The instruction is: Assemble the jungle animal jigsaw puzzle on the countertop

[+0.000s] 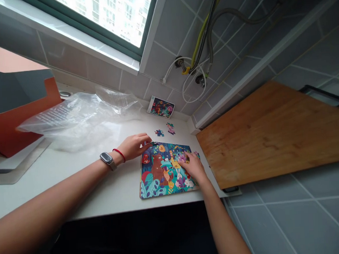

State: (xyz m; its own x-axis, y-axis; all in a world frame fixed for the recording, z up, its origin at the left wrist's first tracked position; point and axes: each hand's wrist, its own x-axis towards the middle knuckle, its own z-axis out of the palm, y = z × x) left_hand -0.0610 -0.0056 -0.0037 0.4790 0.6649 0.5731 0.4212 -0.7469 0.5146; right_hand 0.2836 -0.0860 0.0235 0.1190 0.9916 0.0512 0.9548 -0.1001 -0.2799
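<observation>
A colourful jigsaw puzzle [161,173] with a brown bear, rabbits and leaves lies on the white counter, mostly assembled. My left hand [134,145] is at its far left corner, thumb and fingertips drawn together by a dark bit of the picture; what they pinch is too small to make out. Over the right part of the puzzle, my right hand [193,166] has thumb and fingers curled around a pink-purple puzzle piece [183,157]. Beyond the far edge lie a loose blue piece [159,133] and some pink and teal pieces [171,128].
A small picture card [161,107] leans against the tiled wall. Crumpled clear plastic [91,112] spreads over the counter [116,191] at left, beside an orange-red box [20,124]. A wooden board [273,136] stands at right. Cables and hoses [201,44] hang above.
</observation>
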